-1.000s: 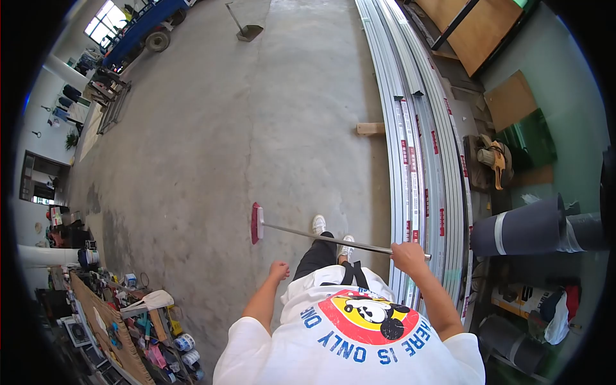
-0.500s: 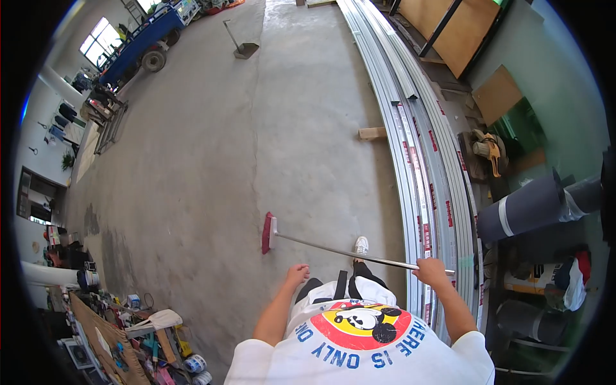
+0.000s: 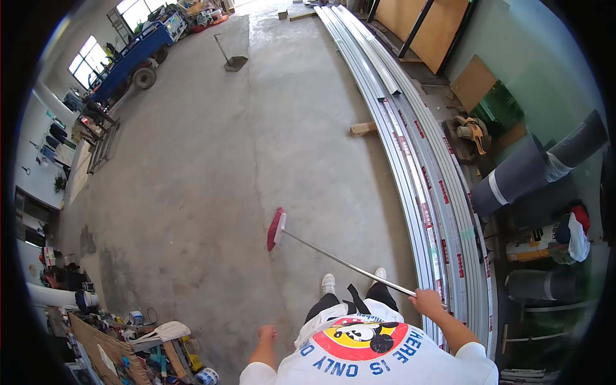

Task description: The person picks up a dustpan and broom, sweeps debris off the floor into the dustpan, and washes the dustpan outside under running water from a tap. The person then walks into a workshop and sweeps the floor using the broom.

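My right hand (image 3: 428, 301) is wrapped round the upper end of a broom's (image 3: 346, 262) metal handle, at my right side beside the long metal profiles. The handle slants away to the left, down to the broom head (image 3: 276, 229), whose red bristles are on the concrete floor. Hanging low at my left side, my left hand (image 3: 267, 333) has its fingers curled in, with nothing visible in them. Both of my white shoes show in front of me, short of the broom head.
A long-handled dustpan (image 3: 235, 63) stands farther along the floor. Long metal profiles (image 3: 410, 160) run along the right, with a wooden block (image 3: 363, 129) sticking out beneath. Dark rolls (image 3: 510, 176) lean beyond. Cluttered tools (image 3: 147, 346) fill the lower left; a blue truck (image 3: 131, 64) stands far left.
My left hand has dropped back and to the left. The right hand keeps hold of the broom and has moved lower in view. The broom head has turned slightly, and a second shoe now shows.
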